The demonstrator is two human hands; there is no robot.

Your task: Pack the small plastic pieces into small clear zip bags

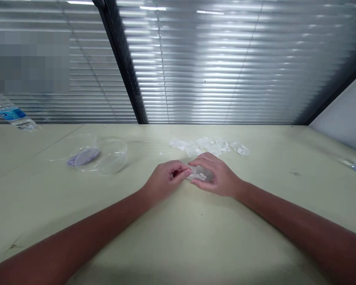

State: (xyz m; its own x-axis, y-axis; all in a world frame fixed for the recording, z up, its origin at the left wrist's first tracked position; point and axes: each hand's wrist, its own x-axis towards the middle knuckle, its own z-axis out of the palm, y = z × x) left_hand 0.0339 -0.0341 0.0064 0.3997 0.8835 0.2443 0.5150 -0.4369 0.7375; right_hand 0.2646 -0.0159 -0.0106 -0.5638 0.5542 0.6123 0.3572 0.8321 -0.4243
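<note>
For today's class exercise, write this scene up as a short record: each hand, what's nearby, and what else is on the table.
Left hand: fingers pinch one end of a small clear plastic bag holding white pieces
Right hand: grips the bag's other end
Nearby: more small plastic bags
Elsewhere: clear round container, purple item, water bottle
Surface: pale green table

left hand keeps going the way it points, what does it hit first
The left hand would meet the small clear plastic bag first, seemingly touching its edge, with the right hand just behind it.
</note>
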